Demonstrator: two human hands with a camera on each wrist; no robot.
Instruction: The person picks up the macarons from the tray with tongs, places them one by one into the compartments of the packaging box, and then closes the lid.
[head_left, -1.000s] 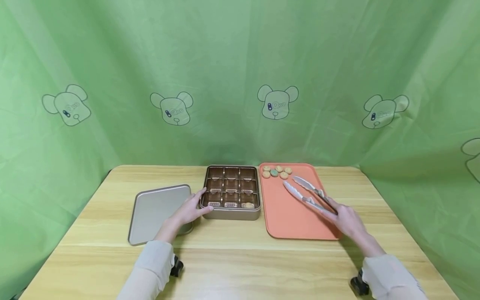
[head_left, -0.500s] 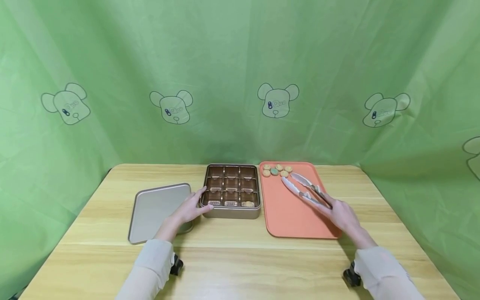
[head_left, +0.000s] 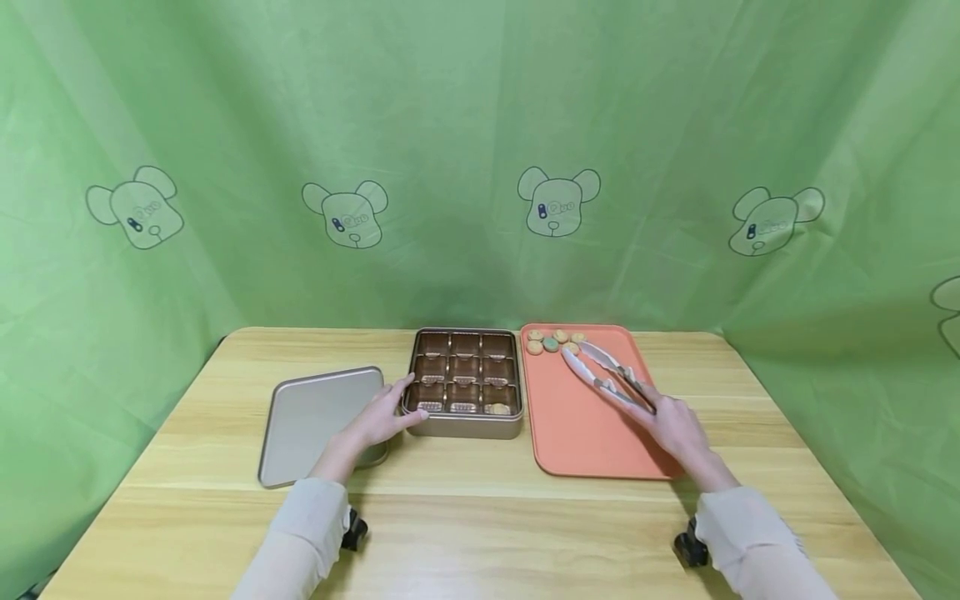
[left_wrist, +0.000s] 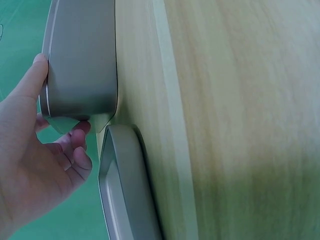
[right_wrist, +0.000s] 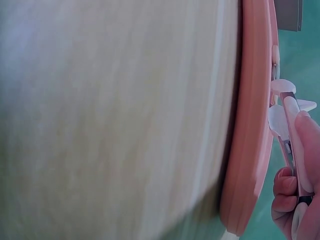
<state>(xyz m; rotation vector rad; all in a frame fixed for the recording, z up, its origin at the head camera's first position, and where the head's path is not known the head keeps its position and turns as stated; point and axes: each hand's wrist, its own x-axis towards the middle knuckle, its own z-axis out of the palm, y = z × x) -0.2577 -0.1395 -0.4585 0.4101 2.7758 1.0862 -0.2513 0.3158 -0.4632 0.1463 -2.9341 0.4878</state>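
My right hand [head_left: 677, 427] grips a pair of tongs [head_left: 611, 387] above the coral tray [head_left: 585, 442]. The tongs' spread tips reach either side of the nearest beige cookie [head_left: 572, 347]; contact is hard to tell. Beside it, several other beige cookies and a green cookie [head_left: 551, 343] lie at the tray's far left corner. My left hand [head_left: 377, 418] holds the front left corner of a brown tin box [head_left: 465, 427], thumb on its front rim and fingers along its left side. Inside, a clear compartmented insert has one cookie [head_left: 498, 409] in the front right compartment.
The tin's lid [head_left: 315, 421] lies left of the box, partly under my left hand and forearm. In the left wrist view the lid's edge [left_wrist: 132, 175] sits close to the tin's corner. A green curtain [head_left: 450, 275] hangs behind the wooden table [head_left: 465, 533].
My right hand has moved forward and left with the tongs, bringing their tips from just short of the cookies to around the nearest one. My left hand stays on the tin.
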